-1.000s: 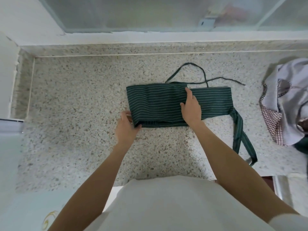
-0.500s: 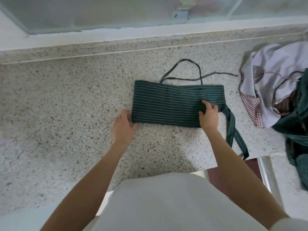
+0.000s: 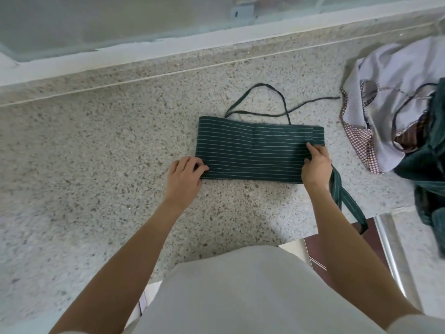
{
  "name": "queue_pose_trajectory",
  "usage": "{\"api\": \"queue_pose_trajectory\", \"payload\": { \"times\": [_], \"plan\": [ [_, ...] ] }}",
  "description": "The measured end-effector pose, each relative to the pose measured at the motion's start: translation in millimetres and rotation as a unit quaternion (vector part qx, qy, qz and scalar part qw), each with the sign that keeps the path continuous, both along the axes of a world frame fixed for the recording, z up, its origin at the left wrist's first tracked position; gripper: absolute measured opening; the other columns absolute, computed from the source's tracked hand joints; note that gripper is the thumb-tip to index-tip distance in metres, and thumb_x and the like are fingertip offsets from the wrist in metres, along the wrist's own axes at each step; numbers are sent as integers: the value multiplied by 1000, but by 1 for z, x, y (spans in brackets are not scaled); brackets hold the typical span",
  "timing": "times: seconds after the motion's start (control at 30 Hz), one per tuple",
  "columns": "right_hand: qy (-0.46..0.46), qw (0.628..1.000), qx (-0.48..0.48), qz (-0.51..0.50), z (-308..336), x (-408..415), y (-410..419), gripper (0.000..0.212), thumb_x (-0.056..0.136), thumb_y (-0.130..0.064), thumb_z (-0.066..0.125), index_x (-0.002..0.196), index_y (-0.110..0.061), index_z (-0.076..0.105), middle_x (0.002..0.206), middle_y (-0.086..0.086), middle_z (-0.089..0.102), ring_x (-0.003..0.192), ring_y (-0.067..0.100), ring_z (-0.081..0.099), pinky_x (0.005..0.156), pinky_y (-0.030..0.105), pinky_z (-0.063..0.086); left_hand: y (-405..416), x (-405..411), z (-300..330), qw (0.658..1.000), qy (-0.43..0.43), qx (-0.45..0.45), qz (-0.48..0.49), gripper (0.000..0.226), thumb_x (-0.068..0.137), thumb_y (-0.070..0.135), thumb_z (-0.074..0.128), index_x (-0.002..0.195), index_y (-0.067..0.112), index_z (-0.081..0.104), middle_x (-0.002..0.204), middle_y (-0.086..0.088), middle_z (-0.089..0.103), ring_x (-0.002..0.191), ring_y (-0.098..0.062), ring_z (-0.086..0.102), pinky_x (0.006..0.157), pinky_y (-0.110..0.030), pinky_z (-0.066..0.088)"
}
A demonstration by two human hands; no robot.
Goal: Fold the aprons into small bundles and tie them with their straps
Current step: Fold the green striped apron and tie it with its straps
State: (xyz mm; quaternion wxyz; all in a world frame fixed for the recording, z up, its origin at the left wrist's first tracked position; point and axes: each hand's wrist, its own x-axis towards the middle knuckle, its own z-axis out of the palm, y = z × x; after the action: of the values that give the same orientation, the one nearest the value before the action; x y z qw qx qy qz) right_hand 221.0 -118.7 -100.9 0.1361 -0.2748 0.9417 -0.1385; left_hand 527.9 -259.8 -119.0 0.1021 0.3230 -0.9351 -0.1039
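Head view, looking down at a speckled terrazzo tabletop (image 3: 96, 179). Green striped apron (image 3: 250, 150) is folded into a flat horizontal band, lying mid-tabletop. Left hand (image 3: 184, 179) sits at the band's near-left corner, fingers curled down onto the edge; thumb touches the fabric, but whether it actually pinches or just presses — cannot tell. Right hand (image 3: 316, 166) is at the band's right end, fingers clamped on the fabric edge there. Thin dark strap (image 3: 265, 97) loops on the tabletop just beyond the far edge, one tail running right. Wide striped strap (image 3: 344, 201) trails from the right end toward the near tabletop edge and hangs over it. Pile of other aprons (image 3: 390, 104) lies well apart at the right: a pale lilac one with checked trim, dark green fabric beside it. White window frame (image 3: 144, 48) runs along the far side. No readable labels or writing anywhere.
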Motion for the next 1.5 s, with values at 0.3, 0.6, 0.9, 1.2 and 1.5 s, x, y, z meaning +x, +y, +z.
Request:
{"api": "queue_pose_trajectory", "payload": {
  "times": [0.3, 0.6, 0.9, 1.2, 1.5],
  "plan": [
    [-8, 1000, -15, 1, -1, -8, 0, 46, 89, 3, 51, 133, -9, 52, 132, 8, 50, 106, 27, 57, 85, 32, 46, 7, -16, 17, 912, 83, 329, 232, 59, 77, 21, 75, 127, 19, 42, 93, 10, 60, 70, -3, 57, 61, -17, 45],
    [19, 997, -37, -66, -5, -22, 17, 48, 89, 11, 41, 134, -3, 49, 131, 14, 48, 111, 29, 52, 90, 25, 41, 7, -21, 24, 953, 51, 258, 152, 50, 77, 6, 70, 122, 17, 52, 93, -1, 64, 72, -12, 55, 65, -29, 49],
    [101, 994, 11, 31, -6, -12, 19, 45, 87, 0, 50, 130, -11, 53, 140, 14, 44, 122, 39, 39, 98, 47, 37, -19, -9, 19, 980, 19, 200, 9, 50, 77, 26, 62, 125, 16, 51, 124, -8, 50, 112, -24, 50, 94, -47, 46],
    [-10, 946, 82, 315, -21, 90, -2, 59, 96, -51, 6, 149, -26, 14, 157, -5, 8, 146, 21, 1, 116, 45, -5, -89, -76, 17, 972, -158, 130, -114, 40, 98, 30, 41, 138, 23, 43, 150, 5, 32, 140, -17, 23, 114, -43, 14],
    [144, 931, 125, 310, -18, 40, -35, 51, 100, -33, 27, 150, -23, 17, 157, 5, 16, 144, 31, 10, 113, 57, 2, -43, -4, 18, 966, -159, 69, -193, 50, 71, 10, 77, 119, 8, 62, 102, -12, 62, 78, -26, 62, 63, -34, 54]
  ]
}}
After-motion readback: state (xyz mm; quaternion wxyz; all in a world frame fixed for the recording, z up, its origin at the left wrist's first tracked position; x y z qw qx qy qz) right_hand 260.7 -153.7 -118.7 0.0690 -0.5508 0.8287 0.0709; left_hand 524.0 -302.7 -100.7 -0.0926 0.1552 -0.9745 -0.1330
